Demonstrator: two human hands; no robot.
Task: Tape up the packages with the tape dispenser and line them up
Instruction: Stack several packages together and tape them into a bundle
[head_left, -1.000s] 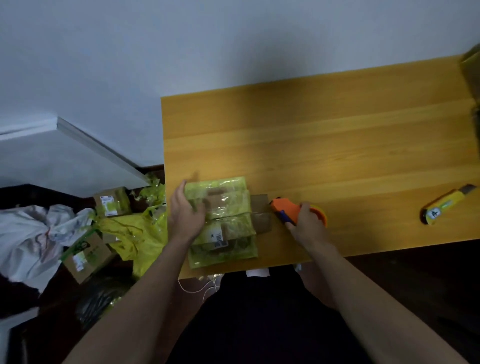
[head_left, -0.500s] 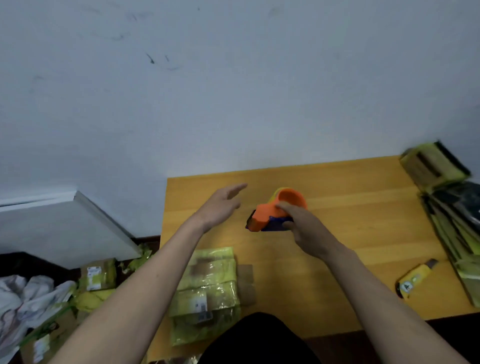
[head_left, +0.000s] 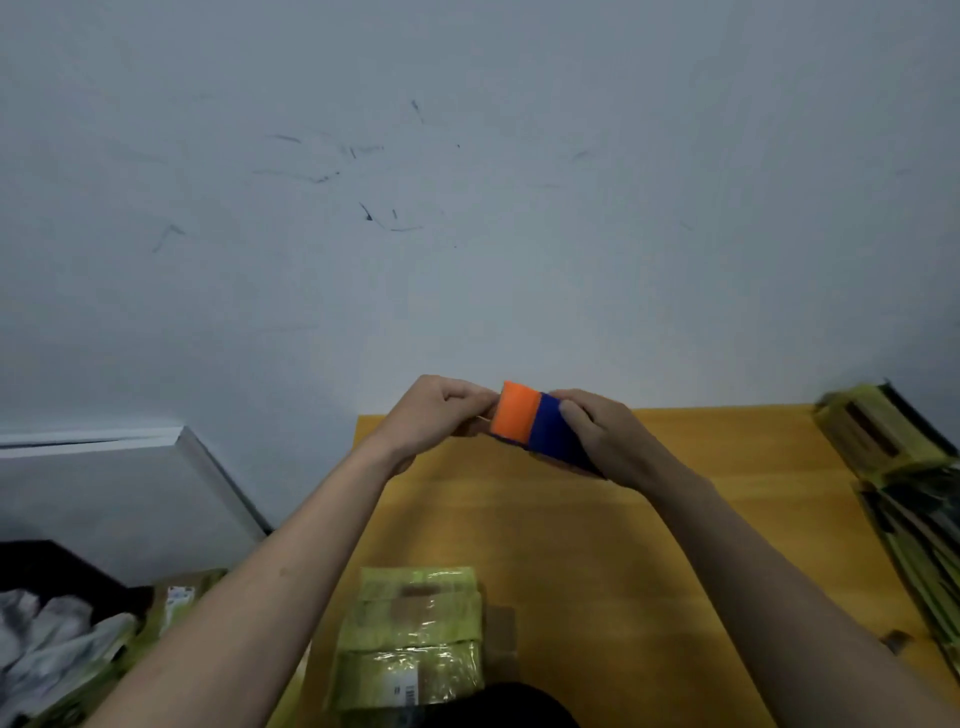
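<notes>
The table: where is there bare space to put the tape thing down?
The table has a wide bare patch in the middle, between the yellow package near the front edge and the stack of packages along the right side. The back strip under the tape dispenser, held up by the left hand and right hand, is bare too. The right edge is crowded.

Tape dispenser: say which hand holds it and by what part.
Both hands hold the tape dispenser, raised above the table. The right hand grips the blue end; the left hand pinches at the orange end, its fingers curled there.
</notes>
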